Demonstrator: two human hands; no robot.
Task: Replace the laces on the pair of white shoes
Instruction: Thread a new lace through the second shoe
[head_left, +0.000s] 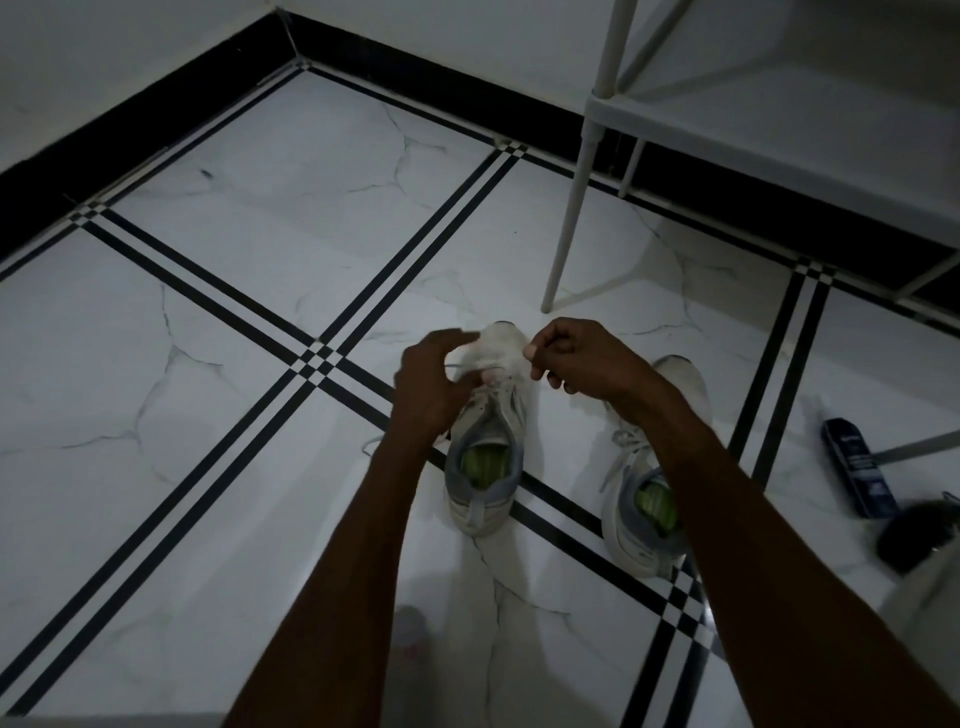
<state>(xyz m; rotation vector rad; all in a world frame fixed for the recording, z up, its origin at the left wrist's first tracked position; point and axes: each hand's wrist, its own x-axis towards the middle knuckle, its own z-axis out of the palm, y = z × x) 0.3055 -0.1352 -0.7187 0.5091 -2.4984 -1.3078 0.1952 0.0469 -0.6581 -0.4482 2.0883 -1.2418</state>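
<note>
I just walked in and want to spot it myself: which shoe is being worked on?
Start at the white metal rack by the wall and follow its front leg down to the tiled floor. Two white trainers with green insoles stand there; it is the left trainer, whose laces both hands pinch, while the right trainer lies under a forearm.

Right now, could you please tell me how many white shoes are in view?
2. One white shoe stands on the floor under both hands; the other shoe stands to its right, partly hidden by the right forearm.
</note>
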